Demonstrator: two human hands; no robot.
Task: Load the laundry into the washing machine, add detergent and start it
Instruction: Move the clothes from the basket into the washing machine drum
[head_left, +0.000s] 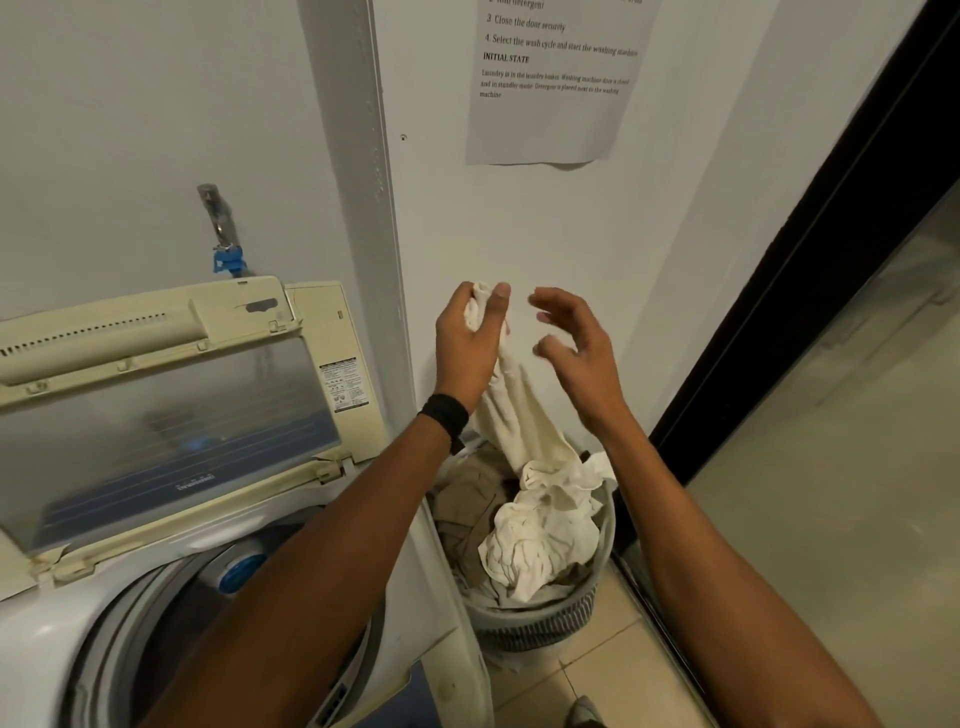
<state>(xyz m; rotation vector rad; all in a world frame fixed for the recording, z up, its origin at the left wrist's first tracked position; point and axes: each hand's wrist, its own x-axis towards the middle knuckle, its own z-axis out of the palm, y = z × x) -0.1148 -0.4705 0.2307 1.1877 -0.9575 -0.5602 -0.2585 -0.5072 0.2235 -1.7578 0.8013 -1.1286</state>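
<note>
My left hand (470, 343) grips the top of a cream-white cloth (524, 431) and holds it up above the grey laundry basket (545, 616). The cloth's lower part still trails into the basket, which holds more white and beige laundry (467, 514). My right hand (579, 353) hovers just right of the cloth, fingers loosely spread and holding nothing. At the lower left stands the top-loading washing machine (47, 639) with its lid (171, 415) raised and its drum opening (171, 613) exposed under my left forearm.
The basket sits on the tiled floor between the machine and a dark door frame (810, 291). A water tap with a blue fitting (226, 254) is on the wall behind the machine. A printed instruction sheet (550, 83) hangs on the wall above.
</note>
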